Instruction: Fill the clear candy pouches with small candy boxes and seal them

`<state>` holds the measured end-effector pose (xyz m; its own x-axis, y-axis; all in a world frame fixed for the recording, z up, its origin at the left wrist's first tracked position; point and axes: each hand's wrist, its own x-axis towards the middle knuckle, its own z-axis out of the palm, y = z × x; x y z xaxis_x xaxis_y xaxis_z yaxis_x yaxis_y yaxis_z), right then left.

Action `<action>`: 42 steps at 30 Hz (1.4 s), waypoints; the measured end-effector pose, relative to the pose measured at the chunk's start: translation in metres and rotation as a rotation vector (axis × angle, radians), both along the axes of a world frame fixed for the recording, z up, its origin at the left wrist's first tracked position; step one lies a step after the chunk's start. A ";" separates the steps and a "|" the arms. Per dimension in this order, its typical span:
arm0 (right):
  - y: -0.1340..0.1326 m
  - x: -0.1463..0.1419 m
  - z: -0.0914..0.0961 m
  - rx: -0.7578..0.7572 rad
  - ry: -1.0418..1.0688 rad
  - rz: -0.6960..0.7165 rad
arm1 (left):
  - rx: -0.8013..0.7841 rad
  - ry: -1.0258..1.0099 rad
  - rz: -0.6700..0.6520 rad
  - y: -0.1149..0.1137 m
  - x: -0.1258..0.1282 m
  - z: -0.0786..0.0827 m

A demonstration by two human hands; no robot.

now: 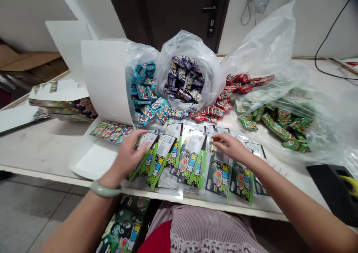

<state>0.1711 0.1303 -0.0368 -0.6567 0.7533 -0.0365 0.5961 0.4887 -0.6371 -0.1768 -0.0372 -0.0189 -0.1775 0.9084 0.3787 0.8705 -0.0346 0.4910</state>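
In the head view, a row of overlapping green-edged candy packets [190, 160] lies along the near edge of the tabletop [36, 145], and several more printed packets [120, 227] show below that edge, nearest the person. The left hand [127, 158], with a pale green bangle [104, 189] at its wrist, is curled closed over a fanned group at the row's left end. The right hand [231, 146] is half open, its fingertips [214, 137] on the top edge of a packet, though whether they pinch it cannot be told. Beyond the row, far more loose stock lies unpacked into packets: blue candy boxes [144, 89] and purple candy boxes [183, 78] in clear plastic bags, red candy sticks [216, 111] and green candy sticks [279, 124] spilling from clear plastic. Each packet carries a white label, and its bold lettering shows, but neither can be read at this size.
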 end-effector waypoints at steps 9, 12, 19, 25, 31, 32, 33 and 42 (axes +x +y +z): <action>-0.019 -0.079 0.012 0.267 -0.274 0.144 | -0.469 0.155 -0.385 0.014 0.122 -0.028; -0.008 -0.075 0.018 0.242 -0.296 0.095 | -0.472 0.136 -0.393 0.010 0.117 -0.031; 0.022 -0.035 0.080 0.145 -0.204 0.077 | -0.169 -0.306 -0.214 0.018 0.121 -0.010; 0.005 -0.015 0.125 0.055 -0.065 0.082 | -0.150 -0.905 -0.242 0.058 0.140 0.034; -0.004 0.003 0.108 -0.029 -0.065 0.121 | -0.523 -1.198 -0.414 0.050 0.166 0.030; -0.007 0.006 0.099 -0.105 -0.055 0.134 | -0.592 -1.249 -0.436 0.042 0.169 0.025; -0.009 0.008 0.090 -0.167 -0.035 0.133 | -0.643 -1.304 -0.463 0.034 0.173 0.019; -0.016 0.037 0.123 -0.152 0.171 -0.021 | -0.446 -0.703 -0.454 0.029 0.183 0.062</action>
